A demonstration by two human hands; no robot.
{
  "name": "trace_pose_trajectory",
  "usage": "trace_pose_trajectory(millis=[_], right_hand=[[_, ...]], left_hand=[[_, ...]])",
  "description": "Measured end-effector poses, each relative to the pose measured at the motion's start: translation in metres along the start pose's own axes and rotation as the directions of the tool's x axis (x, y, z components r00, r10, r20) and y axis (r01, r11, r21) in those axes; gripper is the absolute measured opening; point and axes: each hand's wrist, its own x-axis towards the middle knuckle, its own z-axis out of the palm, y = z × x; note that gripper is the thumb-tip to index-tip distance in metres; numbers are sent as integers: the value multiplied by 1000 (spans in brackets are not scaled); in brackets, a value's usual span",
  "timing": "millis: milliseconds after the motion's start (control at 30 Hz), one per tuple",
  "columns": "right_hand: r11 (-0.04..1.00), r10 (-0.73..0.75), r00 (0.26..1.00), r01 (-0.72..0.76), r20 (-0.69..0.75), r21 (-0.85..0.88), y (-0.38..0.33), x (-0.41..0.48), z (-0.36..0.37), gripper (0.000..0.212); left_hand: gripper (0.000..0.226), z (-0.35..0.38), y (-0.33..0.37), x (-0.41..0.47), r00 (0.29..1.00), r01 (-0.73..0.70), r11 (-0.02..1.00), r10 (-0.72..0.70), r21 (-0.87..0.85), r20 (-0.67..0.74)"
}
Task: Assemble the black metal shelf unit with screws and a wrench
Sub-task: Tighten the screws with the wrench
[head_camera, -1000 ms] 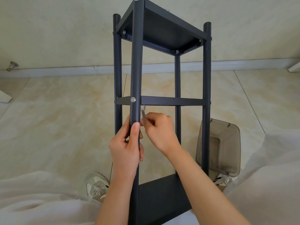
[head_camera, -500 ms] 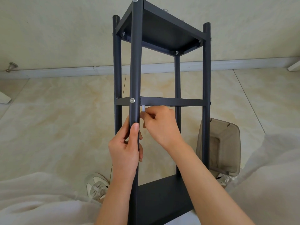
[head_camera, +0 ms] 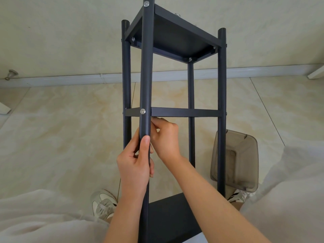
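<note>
The black shelf unit (head_camera: 221, 102) stands on the tile floor (head_camera: 61, 128) right in front of me, between my knees. My left hand (head_camera: 135, 165) is wrapped around the front post (head_camera: 146, 67), with my thumb lying flat up the post. My right hand (head_camera: 165, 135) is tucked just under the middle shelf (head_camera: 185, 112), behind that post. Its fingers are curled in tight, but I cannot tell if they pinch anything. A shiny screw (head_camera: 142, 111) sits in the post where the middle shelf meets it. A brown see-through bin (head_camera: 240, 160) stands on the floor behind the right post.
</note>
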Motion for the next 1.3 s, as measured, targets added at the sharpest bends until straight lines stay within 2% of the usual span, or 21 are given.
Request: trace_pose_trajectory(millis=[133, 300, 367, 500, 633, 767, 1067, 1133, 1300], right_hand=[[1000, -4, 1000, 4, -9, 15, 1, 0, 0, 25], [992, 111, 963, -122, 247, 32, 2, -3, -12, 29], [984, 157, 945, -174, 288, 32, 2, -6, -18, 33], [972, 207, 944, -228, 257, 56, -1, -10, -29, 47], [979, 176, 951, -197, 252, 59, -9, -9, -37, 39], [985, 151, 961, -165, 230, 43, -14, -4, -42, 31], [991, 130, 959, -130, 253, -19, -17, 2, -45, 31], [992, 122, 959, -120, 256, -26, -17, 2, -42, 37], [998, 64, 971, -64, 228, -7, -12, 3, -31, 31]], left_hand=[[39, 0, 1, 0, 1000, 3, 1000, -3, -1, 4], [38, -1, 0, 0, 1000, -2, 1000, 2, 9, 8], [38, -1, 0, 0, 1000, -2, 1000, 1, 10, 9], [30, -1, 2, -1, 1000, -22, 1000, 22, 13, 23], [26, -1, 3, -1, 999, -30, 999, 29, 19, 27], [40, -1, 0, -1, 1000, -2, 1000, 1, 19, 15], [45, -2, -1, -1, 1000, 3, 1000, -3, 10, 7], [44, -1, 0, -1, 1000, 6, 1000, -6, 12, 7], [30, -1, 3, -1, 1000, -8, 1000, 8, 1, 13]])
